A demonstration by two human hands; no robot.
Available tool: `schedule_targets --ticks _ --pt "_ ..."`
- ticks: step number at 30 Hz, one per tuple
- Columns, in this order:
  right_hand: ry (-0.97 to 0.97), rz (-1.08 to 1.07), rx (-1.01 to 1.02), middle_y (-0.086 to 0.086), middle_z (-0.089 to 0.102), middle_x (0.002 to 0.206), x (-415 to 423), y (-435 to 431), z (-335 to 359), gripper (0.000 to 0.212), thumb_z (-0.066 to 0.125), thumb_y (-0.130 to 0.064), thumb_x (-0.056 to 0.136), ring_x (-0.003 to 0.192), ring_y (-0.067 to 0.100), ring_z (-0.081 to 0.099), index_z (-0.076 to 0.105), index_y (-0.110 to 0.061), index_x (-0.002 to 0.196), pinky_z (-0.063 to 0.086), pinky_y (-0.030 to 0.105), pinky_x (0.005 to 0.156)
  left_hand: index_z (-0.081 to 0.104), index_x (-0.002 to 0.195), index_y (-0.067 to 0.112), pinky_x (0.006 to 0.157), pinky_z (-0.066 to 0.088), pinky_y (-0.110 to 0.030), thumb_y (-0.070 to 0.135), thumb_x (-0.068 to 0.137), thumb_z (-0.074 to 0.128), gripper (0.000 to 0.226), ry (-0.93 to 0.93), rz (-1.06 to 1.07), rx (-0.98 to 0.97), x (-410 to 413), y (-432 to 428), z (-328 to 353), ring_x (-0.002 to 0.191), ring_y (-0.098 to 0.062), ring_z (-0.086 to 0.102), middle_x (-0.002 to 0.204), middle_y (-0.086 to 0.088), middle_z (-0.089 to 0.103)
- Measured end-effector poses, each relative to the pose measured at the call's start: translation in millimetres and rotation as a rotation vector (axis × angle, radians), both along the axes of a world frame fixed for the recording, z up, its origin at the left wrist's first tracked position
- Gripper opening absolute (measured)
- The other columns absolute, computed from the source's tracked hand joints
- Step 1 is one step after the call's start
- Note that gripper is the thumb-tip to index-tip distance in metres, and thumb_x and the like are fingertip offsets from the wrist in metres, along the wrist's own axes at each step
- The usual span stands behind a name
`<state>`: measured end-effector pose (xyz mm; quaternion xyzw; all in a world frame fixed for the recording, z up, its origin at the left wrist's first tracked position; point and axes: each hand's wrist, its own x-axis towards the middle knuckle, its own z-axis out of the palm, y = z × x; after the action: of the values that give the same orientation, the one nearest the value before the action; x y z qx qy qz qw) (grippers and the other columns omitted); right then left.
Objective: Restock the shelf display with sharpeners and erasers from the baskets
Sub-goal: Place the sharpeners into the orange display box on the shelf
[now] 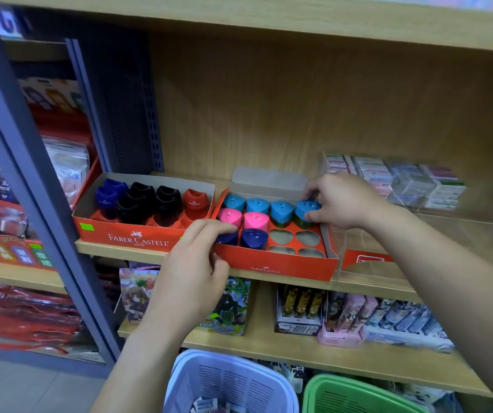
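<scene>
Nearest me, below my wrists, stand the pale blue basket [230,380], with small packets in it, and the green basket [355,394] beside it. Above them my left hand [191,272] curls its fingers onto the dark blue sharpener [228,238] in the front-left slot of the red tray [275,263], which sits right at the shelf's lip. Further in, my right hand [340,201] pinches the light blue sharpener [306,210] between thumb and fingers at the right end of the back row.

Pressing down hard on that front corner could, I think, tip or slide the tray off the lip towards the baskets. A sharpener turned wrong to its three-cornered hole would sit crooked. Four empty slots [294,244] wait between my hands.

The box of larger sharpeners [138,234] crowds the tray just left of my left hand. A clear bin [388,254] stands close under my right wrist, and the tray's raised flap [269,177] is just beyond my right fingertips. Eraser packs [403,180] are stacked past my right knuckles.
</scene>
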<state>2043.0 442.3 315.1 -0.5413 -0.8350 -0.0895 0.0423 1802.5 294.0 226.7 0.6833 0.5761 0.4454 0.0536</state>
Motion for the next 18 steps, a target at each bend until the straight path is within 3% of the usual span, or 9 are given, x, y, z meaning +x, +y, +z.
schedule_targets --ticks 4,8,11,14,18 --pt "-0.020 0.025 0.012 -0.007 0.072 0.113 1 -4 0 0.034 0.071 -0.045 0.086 0.106 0.020 0.061 0.071 -0.036 0.119 0.053 0.033 0.077 0.051 0.125 0.034 0.079 0.040 -0.005 -0.007 0.085 0.058 0.058 -0.138 -0.032 -0.048 3 -6 7 0.095 -0.003 0.057 0.111 0.011 0.055" --pt "0.005 0.051 -0.019 -0.009 0.060 0.109 1 -2 -2 0.036 0.071 -0.045 0.089 0.106 0.019 0.058 0.070 -0.033 0.123 0.048 0.033 0.078 0.039 0.116 0.041 0.072 0.048 -0.017 -0.016 0.083 0.053 0.067 -0.345 -0.129 -0.121 4 -13 12 0.088 -0.013 0.060 0.091 -0.004 0.062" --pt "0.024 0.033 -0.005 -0.009 0.065 0.110 4 0 -3 0.032 0.071 -0.047 0.088 0.104 0.017 0.059 0.072 -0.034 0.117 0.049 0.032 0.075 0.035 0.113 0.043 0.077 0.051 -0.020 -0.016 0.082 0.053 0.069 -0.363 -0.144 -0.129 5 -14 12 0.089 -0.014 0.062 0.095 -0.003 0.064" --pt "-0.002 0.031 0.002 -0.010 0.069 0.111 4 0 -2 0.028 0.070 -0.046 0.089 0.106 0.016 0.060 0.072 -0.035 0.114 0.049 0.031 0.073 0.035 0.113 0.044 0.082 0.048 -0.011 -0.015 0.084 0.054 0.069 -0.353 -0.157 -0.133 5 -15 14 0.107 -0.003 0.064 0.111 0.000 0.063" --pt "-0.047 0.071 -0.061 -0.007 0.067 0.111 6 -3 1 0.030 0.066 -0.042 0.092 0.107 0.018 0.056 0.071 -0.034 0.121 0.053 0.040 0.085 0.039 0.121 0.043 0.084 0.051 -0.015 -0.014 0.088 0.059 0.069 -0.384 -0.196 -0.095 4 -14 16 0.117 -0.001 0.064 0.121 0.008 0.057"
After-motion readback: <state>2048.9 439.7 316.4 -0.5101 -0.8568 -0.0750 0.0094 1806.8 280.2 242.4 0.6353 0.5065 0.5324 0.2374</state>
